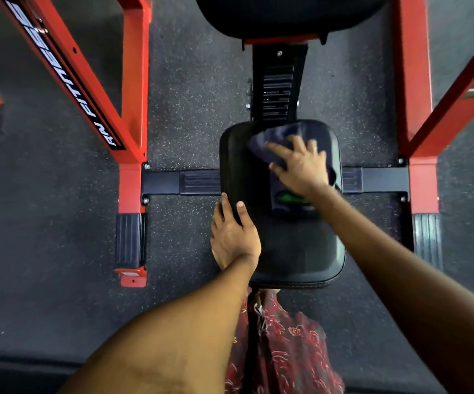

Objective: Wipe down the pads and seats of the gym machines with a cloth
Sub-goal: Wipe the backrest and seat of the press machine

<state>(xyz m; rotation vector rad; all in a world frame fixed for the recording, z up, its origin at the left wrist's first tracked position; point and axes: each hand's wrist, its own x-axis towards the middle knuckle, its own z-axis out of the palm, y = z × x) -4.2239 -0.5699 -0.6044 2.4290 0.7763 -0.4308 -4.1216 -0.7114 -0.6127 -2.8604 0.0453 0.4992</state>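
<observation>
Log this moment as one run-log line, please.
step: wiping | right hand: presses dark blue cloth on black padded seat | left hand: steadies seat's left edge

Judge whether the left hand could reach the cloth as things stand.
Probably yes: the left hand rests on the seat's left edge, the cloth lies further up it, with bare seat between.
</observation>
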